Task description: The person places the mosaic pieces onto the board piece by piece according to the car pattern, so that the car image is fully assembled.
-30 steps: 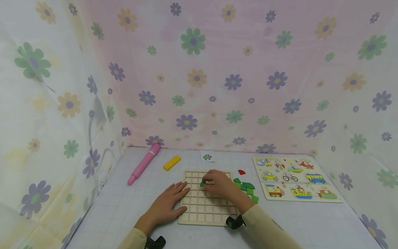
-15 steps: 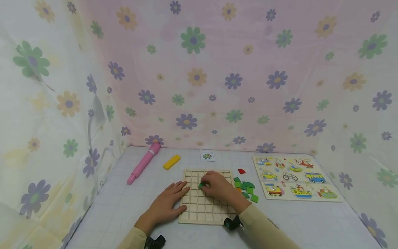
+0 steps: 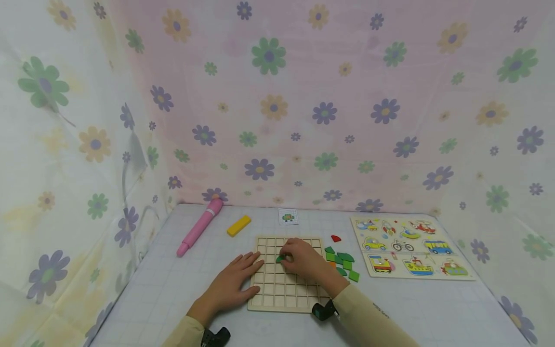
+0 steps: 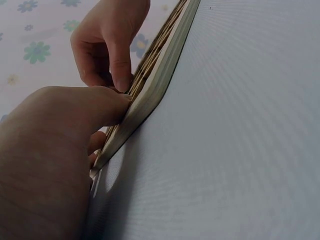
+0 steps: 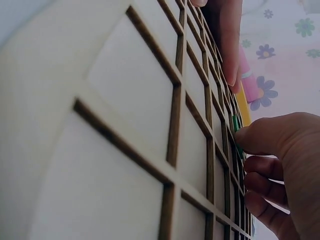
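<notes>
A wooden grid board (image 3: 286, 302), divided into square cells, lies flat on the table. My right hand (image 3: 303, 261) is over its upper middle, pinching a small green piece with a rounded edge (image 3: 279, 259) between thumb and fingers. The right wrist view shows the thumb against this green piece (image 5: 237, 131), right at the grid, with the other fingers curled below. My left hand (image 3: 231, 281) rests with its fingers extended along the board's left edge. From the left wrist, the left thumb (image 4: 112, 106) lies at the board's rim.
Green pieces (image 3: 342, 258), some square and some rounded, lie right of the board with an orange one; a red piece (image 3: 336, 238) is behind. A pattern card (image 3: 288, 217), yellow block (image 3: 239, 226) and pink stick (image 3: 200, 228) lie farther back. A picture puzzle (image 3: 405, 273) lies right.
Over the first half second my right hand moves slightly left and toward me with the green piece, then stays almost still. My left hand keeps its place on the board.
</notes>
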`<state>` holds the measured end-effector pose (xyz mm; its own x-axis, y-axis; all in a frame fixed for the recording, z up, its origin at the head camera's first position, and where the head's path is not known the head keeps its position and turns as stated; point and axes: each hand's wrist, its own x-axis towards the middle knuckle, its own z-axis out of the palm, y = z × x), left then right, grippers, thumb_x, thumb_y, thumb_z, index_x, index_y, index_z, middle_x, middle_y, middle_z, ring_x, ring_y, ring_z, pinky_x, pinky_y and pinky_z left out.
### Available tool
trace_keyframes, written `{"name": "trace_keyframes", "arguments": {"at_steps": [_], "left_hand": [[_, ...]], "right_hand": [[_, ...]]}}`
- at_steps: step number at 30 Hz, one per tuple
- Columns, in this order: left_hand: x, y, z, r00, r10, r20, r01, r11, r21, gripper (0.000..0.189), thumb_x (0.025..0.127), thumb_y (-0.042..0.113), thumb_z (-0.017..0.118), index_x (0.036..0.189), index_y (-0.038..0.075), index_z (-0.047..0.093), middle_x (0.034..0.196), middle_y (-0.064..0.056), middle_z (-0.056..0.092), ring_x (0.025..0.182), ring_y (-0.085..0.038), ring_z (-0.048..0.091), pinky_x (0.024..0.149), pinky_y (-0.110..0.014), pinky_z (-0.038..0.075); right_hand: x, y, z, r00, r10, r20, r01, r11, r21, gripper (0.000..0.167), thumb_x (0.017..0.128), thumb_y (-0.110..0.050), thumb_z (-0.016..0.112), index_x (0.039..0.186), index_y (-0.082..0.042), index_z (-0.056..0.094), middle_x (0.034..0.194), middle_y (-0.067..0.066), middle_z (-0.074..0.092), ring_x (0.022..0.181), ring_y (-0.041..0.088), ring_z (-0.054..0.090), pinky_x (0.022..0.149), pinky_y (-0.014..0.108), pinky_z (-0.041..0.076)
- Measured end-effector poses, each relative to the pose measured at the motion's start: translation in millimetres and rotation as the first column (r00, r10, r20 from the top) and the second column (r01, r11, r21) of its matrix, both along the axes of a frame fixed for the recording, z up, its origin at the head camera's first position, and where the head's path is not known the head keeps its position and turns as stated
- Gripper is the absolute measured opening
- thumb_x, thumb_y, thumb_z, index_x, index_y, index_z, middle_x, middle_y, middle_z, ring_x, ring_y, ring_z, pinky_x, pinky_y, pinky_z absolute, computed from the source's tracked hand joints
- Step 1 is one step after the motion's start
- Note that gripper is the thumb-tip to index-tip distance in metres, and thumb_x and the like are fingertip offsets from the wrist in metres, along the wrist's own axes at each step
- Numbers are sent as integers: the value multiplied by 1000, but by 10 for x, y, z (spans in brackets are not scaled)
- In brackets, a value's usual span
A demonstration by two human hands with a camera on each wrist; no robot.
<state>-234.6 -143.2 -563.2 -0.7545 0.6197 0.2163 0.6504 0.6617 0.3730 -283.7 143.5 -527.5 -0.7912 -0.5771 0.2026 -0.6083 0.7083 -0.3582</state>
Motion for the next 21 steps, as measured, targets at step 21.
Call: {"name": "trace_keyframes", "arguments": {"at_steps": [21], "left_hand": [[-9, 2, -11, 1000, 1, 3, -1, 1000, 1, 71, 106, 54, 60, 165, 16, 50, 173, -4, 39, 161, -28, 31, 130, -50, 24]], "right_hand": [[118, 260, 233, 997, -81, -15, 79, 994, -78, 19, 97, -15, 84, 114, -8, 80, 113, 1, 72, 103, 22, 70, 87, 44, 61]]}}
